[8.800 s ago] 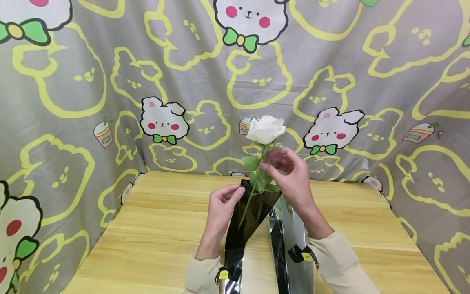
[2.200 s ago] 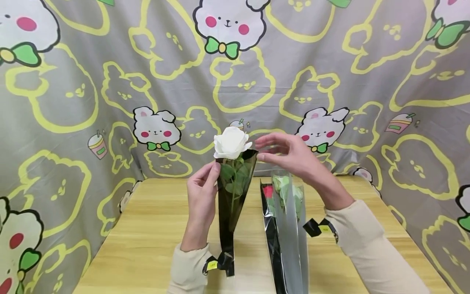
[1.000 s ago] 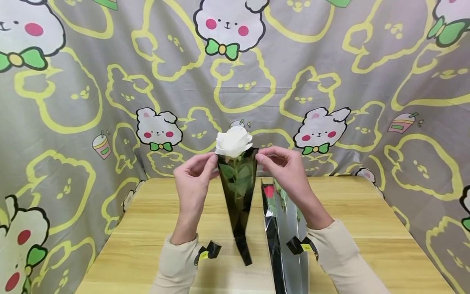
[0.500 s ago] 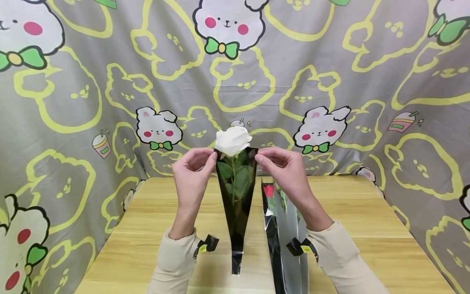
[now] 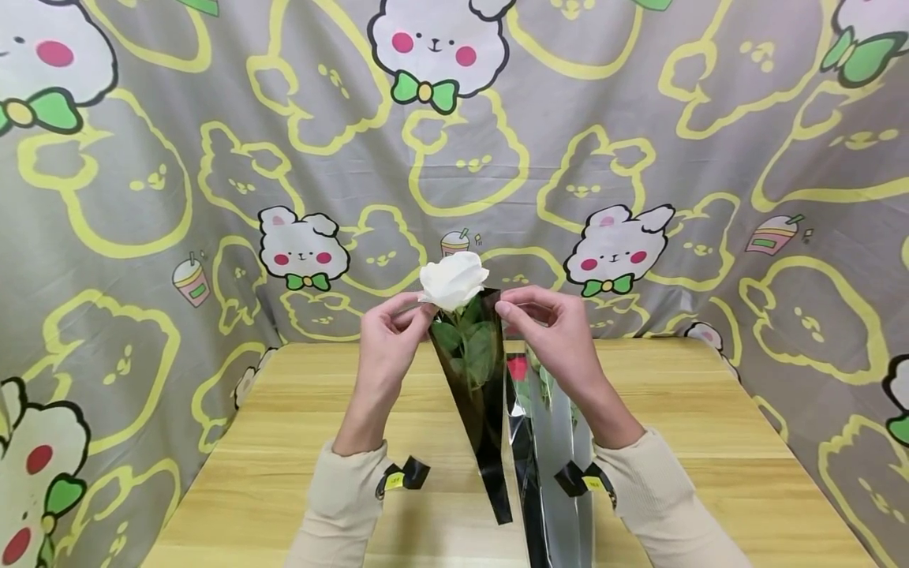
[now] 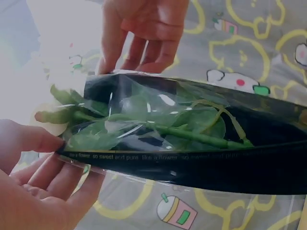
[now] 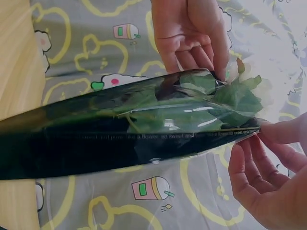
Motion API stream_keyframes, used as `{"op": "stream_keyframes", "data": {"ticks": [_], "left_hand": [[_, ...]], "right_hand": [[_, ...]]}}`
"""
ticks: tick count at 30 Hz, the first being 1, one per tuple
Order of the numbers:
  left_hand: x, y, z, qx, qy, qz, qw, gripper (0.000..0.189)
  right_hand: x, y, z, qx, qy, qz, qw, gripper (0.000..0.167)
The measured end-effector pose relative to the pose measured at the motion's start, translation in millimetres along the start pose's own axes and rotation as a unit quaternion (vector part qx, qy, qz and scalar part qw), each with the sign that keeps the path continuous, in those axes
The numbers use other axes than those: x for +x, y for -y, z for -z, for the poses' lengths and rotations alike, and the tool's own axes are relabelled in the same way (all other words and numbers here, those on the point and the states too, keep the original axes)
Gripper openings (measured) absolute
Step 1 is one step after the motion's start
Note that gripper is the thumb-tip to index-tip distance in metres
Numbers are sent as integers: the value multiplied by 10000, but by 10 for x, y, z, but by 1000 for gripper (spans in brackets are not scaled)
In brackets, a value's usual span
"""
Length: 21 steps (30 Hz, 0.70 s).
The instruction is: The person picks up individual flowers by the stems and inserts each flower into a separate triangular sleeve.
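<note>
A white rose stands in a black flower sleeve with a clear front, its bloom above the rim. Its green leaves and stem show through the film in the left wrist view. My left hand pinches the sleeve's left top corner between thumb and fingers. At the opposite corner, my right hand pinches the rim the same way. The sleeve hangs tilted above the table, its narrow end down to the right. Small printed lettering runs along the sleeve's edge in both wrist views.
Right of the held sleeve, wrapped flowers lie on the wooden table: a red one in a black sleeve and others in a greyish sleeve, partly behind my right forearm. A patterned curtain surrounds the table's back and sides.
Earlier the rose was partly outside the sleeve, held by my right hand; now it sits inside. My right hand has since taken the rim. Lately the sleeve's lower end has swung right.
</note>
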State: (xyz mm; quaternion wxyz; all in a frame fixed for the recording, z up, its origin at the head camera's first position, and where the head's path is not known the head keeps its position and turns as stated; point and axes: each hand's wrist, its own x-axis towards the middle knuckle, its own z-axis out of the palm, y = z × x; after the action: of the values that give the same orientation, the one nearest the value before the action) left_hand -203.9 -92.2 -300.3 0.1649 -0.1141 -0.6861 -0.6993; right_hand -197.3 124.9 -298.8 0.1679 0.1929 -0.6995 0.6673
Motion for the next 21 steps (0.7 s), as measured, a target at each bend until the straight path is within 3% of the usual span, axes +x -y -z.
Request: {"op": "stream_keyframes", "data": {"ticks": [5,14,17,21], "left_hand": [[0,1,29,49,-404,-652,9970,12],[10,-65,58,55,-259,-1297,9912,16],[12,-79,73,78,-195,-1258,9918,18],[15,-74,75,-196,-47,-827,9964,22]], "right_hand": [[-9,-16,8,145,89,41,9998,13],[30,1,-57,-60,37,-78,9999,15],[45,9,-69,1,-130,-134,9998,15],[50,-6,-68,61,-224,-149,9996,15]]}}
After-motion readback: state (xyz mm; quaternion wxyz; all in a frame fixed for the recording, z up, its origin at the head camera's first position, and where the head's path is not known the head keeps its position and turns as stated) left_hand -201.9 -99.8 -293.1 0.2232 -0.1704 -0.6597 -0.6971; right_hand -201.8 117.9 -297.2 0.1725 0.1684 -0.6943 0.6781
